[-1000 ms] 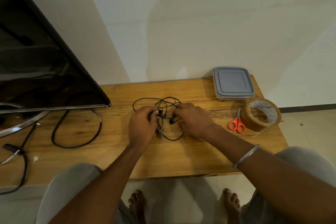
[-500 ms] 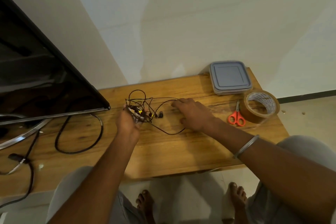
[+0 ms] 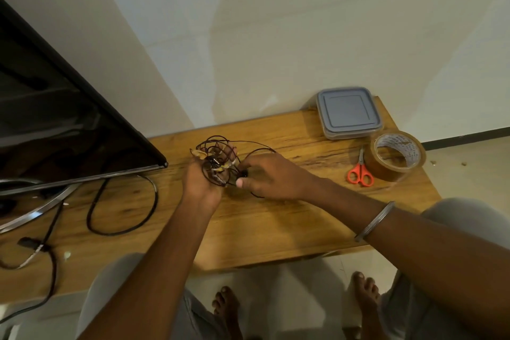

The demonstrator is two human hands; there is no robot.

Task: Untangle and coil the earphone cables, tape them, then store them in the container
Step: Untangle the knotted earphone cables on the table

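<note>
Earphone cables (image 3: 218,163) are bunched in one dark tangle, well to the left of the container (image 3: 348,112). How many earphones are in it cannot be told, because the wires are blurred and crossed. The tangle is gripped by the left hand (image 3: 201,182), and its fingers are partly hidden behind the loops. A small black bud is pinched by the right hand (image 3: 271,177). One container is seen, lid on, at the back corner of the table (image 3: 276,229). Just in front of the container, one tape roll (image 3: 394,156) and one pair of scissors (image 3: 360,170) are laid near the side edge. Bare wood is left farther in front.
</note>
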